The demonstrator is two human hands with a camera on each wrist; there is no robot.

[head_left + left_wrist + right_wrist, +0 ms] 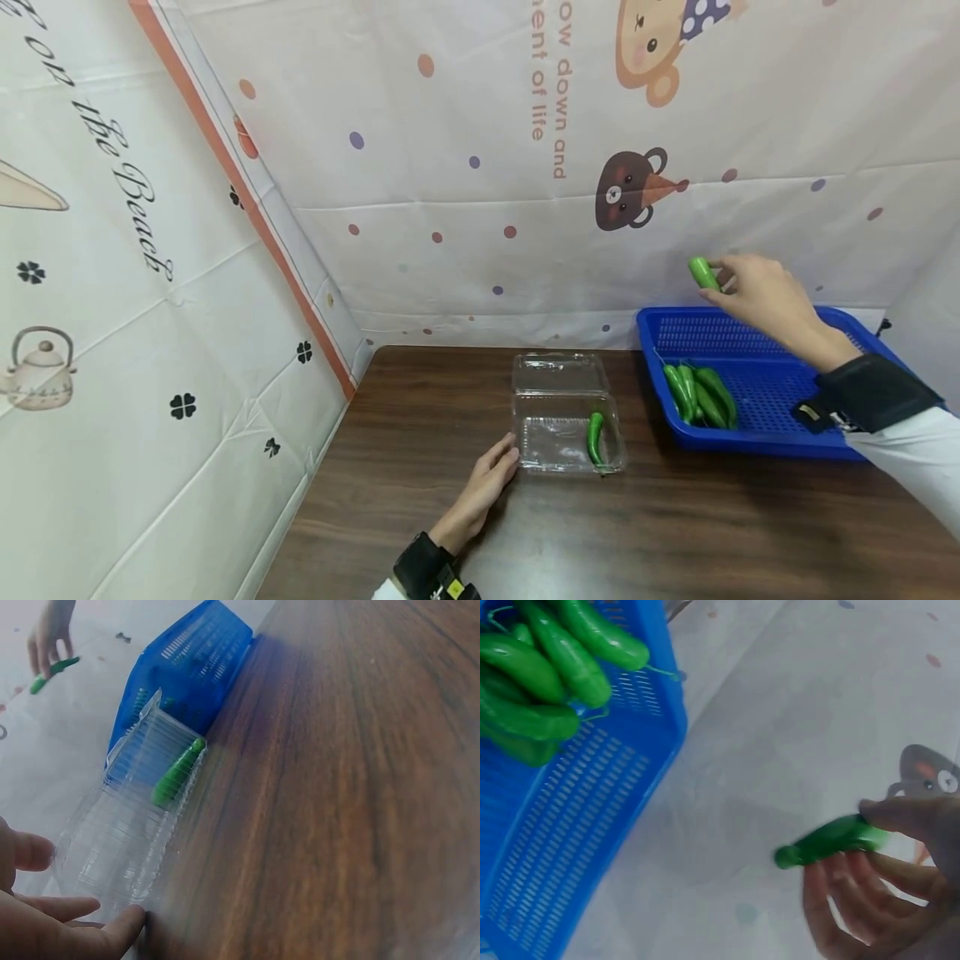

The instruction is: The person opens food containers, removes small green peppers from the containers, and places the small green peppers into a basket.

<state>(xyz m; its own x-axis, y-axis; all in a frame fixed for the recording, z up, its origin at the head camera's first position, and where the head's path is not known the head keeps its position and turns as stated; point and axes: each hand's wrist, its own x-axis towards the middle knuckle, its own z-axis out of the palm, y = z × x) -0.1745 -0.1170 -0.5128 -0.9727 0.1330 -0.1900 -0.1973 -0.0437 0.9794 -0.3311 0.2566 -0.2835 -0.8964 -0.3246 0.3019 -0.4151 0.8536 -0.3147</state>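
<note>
Your right hand (757, 292) is up over the far side of the blue basket (795, 446), fingers and thumb pinching one green pepper (703, 272) near its stem end; the free end pokes out left, clear of everything. In the right wrist view the pepper (832, 838) sits between thumb and fingertips (821, 881), held w/ a light pinch, not a full wrap.

Judging by look: it's small and light, smooth and glossy, so prob. a bit slick; fairly stiff along its length, tapering at the tip. A pinch mid-body or just behind the stem looks safest; the thin tip would likely roll out of your grip.

Your left hand (491, 479) lies flat on the wooden table (420, 433), fingers straight and relaxed, tips touching the near-left corner of the clear plastic box (540, 446). The box is open, lid tipped back, w/ one pepper in the box (595, 437) along its right side. It looks thin and flimsy and will prob. skid if bumped, so your steadying touch matters.

More peppers in the basket (697, 393) are piled at its left end.

Hard to tell: exact count of that pile (they overlap), the held pepper's stem (behind your fingers), the basket's right end (behind your arm). Left wrist view is blurred; only the fingertips (124, 922) show at the box edge.
</note>
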